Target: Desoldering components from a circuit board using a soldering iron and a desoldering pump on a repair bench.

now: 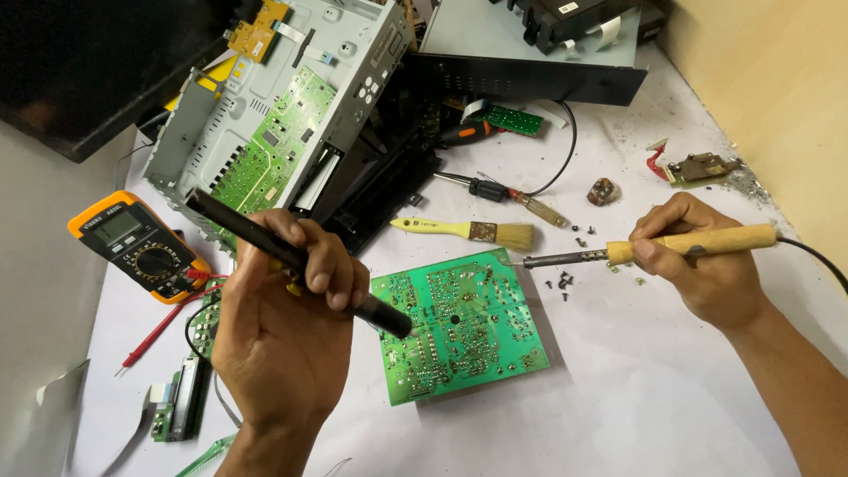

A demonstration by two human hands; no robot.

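A green circuit board (468, 340) lies solder side up on the white table. My left hand (278, 336) grips a long black pen-shaped tool (256, 234), whose tip rests over the board's left part. My right hand (702, 261) holds a soldering iron (689, 243) by its wooden handle. The iron's metal tip points left and reaches the board's upper right edge.
An orange multimeter (137, 247) with red leads sits at left. An opened grey metal chassis (274, 115) with green boards lies behind. A yellow-handled brush (468, 231), a screwdriver (503, 192), loose screws (565, 283) and a small board (698, 168) lie beyond the circuit board.
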